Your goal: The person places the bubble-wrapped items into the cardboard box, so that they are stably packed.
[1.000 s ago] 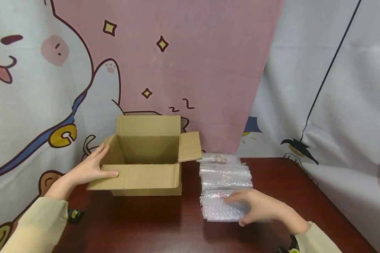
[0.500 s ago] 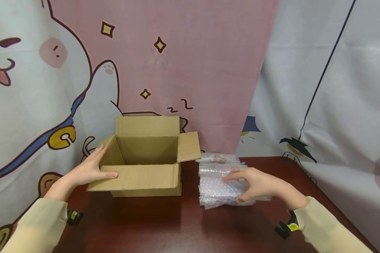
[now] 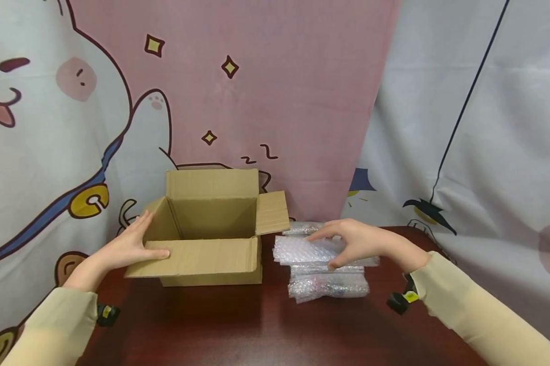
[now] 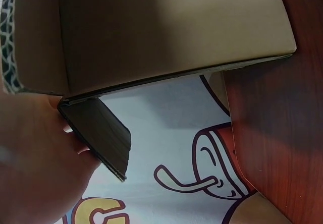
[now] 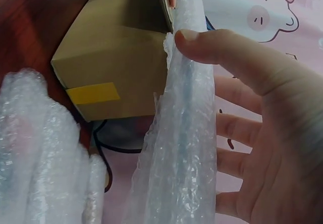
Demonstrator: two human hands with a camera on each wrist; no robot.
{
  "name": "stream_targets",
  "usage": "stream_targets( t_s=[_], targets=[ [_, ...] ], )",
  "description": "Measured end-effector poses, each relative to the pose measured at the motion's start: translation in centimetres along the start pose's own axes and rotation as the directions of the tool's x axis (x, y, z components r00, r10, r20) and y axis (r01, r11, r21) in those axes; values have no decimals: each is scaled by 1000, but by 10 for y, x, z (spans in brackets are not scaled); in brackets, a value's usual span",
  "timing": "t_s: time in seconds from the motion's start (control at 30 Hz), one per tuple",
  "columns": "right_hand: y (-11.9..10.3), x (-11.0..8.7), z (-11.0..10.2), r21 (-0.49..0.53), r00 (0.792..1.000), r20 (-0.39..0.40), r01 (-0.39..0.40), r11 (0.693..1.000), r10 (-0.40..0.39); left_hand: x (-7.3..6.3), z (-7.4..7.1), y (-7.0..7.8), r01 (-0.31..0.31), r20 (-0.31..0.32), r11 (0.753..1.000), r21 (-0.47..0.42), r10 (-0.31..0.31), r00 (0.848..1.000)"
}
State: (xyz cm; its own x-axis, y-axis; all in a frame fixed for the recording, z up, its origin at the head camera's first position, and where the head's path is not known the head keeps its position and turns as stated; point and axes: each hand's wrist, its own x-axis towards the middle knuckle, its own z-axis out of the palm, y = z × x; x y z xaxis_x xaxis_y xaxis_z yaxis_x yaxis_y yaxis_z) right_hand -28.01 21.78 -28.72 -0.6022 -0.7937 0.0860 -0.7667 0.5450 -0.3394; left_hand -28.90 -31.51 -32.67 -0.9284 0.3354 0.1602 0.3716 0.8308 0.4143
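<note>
An open cardboard box (image 3: 210,278) stands at the left on the table. My left hand (image 3: 123,249) grips its near left corner, thumb on the front flap (image 3: 206,254) and fingers along the left flap; in the left wrist view that hand (image 4: 40,163) is partly behind the cardboard. My right hand (image 3: 364,241) holds a bubble-wrapped package (image 3: 293,252) above a row of others, to the right of the box. In the right wrist view the thumb presses one side of the held package (image 5: 189,118) and the fingers lie on the other. Cloudy wrap obscures its contents.
More bubble-wrapped packages (image 3: 329,286) lie in a row on the dark red table (image 3: 275,330). A printed curtain (image 3: 302,101) hangs close behind and at both sides. The box's right flap (image 3: 272,213) sticks out toward the packages.
My right hand has lifted the nearest package off the row and carried it away from me and slightly left, over the remaining packages. The left hand and box have stayed put.
</note>
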Motion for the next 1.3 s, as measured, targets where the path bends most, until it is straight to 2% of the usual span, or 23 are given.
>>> stream_targets(
  t_s=[0.13,0.57,0.87,1.13,1.3],
  targets=[
    [-4,15,-7,-6,999,4,37,999,-37,1,-1,0,16,17,1000,-11,-16,1000],
    [-25,55,-26,-52,998,26,50,997,-49,2,-2,2,31,29,999,-18,-30,999],
    [-32,78,-32,-72,998,5,65,995,-65,1,-3,4,14,26,1000,-14,-13,1000],
    [-39,95,-37,-49,998,-2,55,997,-55,1,-3,2,14,27,1000,-10,-13,1000],
    [-45,108,-40,-35,998,-33,45,998,-46,1,-2,1,12,22,1000,-10,-12,1000]
  ],
)
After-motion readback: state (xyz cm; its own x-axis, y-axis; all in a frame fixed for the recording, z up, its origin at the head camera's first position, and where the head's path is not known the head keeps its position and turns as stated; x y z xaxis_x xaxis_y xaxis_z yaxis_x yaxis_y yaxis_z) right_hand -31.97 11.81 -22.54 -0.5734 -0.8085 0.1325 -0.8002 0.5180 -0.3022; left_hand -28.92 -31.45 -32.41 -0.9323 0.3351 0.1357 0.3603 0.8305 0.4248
